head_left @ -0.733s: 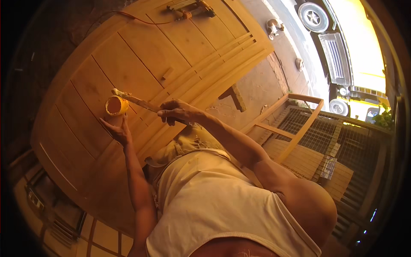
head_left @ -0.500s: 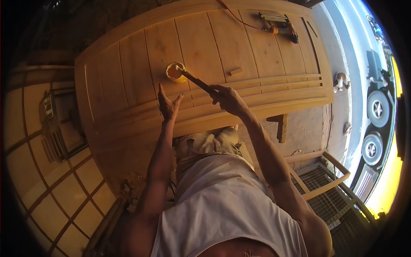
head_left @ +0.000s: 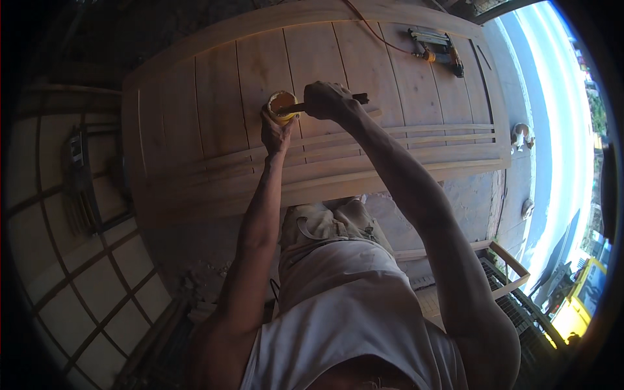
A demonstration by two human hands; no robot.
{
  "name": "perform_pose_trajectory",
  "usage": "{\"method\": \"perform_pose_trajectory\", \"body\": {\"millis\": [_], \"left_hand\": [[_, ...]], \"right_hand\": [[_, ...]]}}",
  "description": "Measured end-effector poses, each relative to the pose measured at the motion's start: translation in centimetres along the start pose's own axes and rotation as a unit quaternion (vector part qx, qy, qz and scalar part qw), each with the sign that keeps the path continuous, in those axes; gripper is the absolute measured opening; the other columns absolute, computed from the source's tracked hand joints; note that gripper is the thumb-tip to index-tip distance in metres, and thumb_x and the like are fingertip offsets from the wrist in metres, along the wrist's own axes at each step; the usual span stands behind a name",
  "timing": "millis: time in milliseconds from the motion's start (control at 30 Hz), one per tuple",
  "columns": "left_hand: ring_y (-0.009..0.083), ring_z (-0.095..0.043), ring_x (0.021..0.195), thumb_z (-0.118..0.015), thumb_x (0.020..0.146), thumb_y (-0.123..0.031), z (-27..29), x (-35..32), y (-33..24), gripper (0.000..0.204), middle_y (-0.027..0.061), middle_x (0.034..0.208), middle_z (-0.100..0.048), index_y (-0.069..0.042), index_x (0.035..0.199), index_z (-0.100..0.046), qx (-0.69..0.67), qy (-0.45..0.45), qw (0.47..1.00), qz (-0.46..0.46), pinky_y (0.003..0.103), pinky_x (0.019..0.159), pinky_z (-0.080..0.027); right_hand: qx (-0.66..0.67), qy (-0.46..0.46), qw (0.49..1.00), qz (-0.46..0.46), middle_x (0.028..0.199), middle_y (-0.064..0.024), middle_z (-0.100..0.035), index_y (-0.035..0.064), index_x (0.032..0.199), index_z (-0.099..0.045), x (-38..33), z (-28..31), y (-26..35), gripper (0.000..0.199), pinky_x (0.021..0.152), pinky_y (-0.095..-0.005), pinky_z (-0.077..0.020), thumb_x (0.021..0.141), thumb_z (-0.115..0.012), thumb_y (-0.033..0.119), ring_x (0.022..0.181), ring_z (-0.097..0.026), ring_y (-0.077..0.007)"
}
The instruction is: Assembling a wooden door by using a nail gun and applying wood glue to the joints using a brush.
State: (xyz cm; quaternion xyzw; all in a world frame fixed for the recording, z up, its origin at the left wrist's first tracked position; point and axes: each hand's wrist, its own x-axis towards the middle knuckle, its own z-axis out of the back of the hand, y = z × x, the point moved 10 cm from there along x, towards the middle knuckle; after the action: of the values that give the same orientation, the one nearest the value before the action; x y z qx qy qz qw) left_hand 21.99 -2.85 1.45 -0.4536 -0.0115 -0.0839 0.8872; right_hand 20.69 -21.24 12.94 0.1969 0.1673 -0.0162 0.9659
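Note:
A small yellow tub (head_left: pixel 282 102) with a smeared rim and orange-brown contents stands over the big wooden door panel (head_left: pixel 260 65). My left hand (head_left: pixel 277 135) is closed round the near side of the tub. My right hand (head_left: pixel 328 101) grips a long, dark, narrow tool (head_left: pixel 361 99), whose exact kind I cannot make out. Its lower end reaches into the tub, while the other end sticks out to the right of my fist. Part of a small wood block (head_left: pixel 375 113) shows beside my right wrist.
A nail gun (head_left: pixel 441 55) lies at the panel's far right, with an orange hose (head_left: pixel 370 29) running from it. Long slats (head_left: pixel 448 133) cross the panel's near side. Framed lattice (head_left: pixel 97 286) stands left; a wooden frame (head_left: pixel 510 276) is at lower right, near the road.
My left hand has moved from open beside the tub to holding it. My right hand has shifted up and closer, laying the tool flatter. The yellow truck outside has moved down the road.

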Motion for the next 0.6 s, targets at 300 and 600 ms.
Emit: {"method": "perform_pose_trajectory", "body": {"millis": [300, 600], "left_hand": [[0.0406, -0.063, 0.128, -0.087, 0.083, -0.035, 0.5, -0.7, 0.6, 0.088, 0.0206, 0.138, -0.062, -0.006, 0.153, -0.042, 0.026, -0.015, 0.998, -0.047, 0.048, 0.105, -0.052], [0.0367, -0.065, 0.119, -0.077, 0.096, -0.025, -0.9, -15.7, -2.3, 0.039, 0.0169, 0.130, -0.068, -0.007, 0.130, -0.069, 0.209, 0.142, 0.964, -0.080, 0.049, 0.103, -0.053]], "right_hand": [[0.484, 0.051, 0.857, -0.167, 0.067, 0.0012, -0.062, 0.0116, 0.124, -0.079, -13.4, -5.9, -9.7, 0.035, 0.052, -0.0282, -0.0447, 0.100, -0.073, 0.035, 0.053, -0.055, -0.0069], [0.735, -0.061, 0.672, -0.075, 0.074, 0.0024, -0.058, -0.0023, 0.120, -0.072, -28.3, -6.0, -11.6, 0.036, 0.060, -0.0262, -0.0461, 0.105, -0.070, 0.031, 0.066, -0.057, -0.0075]]}}
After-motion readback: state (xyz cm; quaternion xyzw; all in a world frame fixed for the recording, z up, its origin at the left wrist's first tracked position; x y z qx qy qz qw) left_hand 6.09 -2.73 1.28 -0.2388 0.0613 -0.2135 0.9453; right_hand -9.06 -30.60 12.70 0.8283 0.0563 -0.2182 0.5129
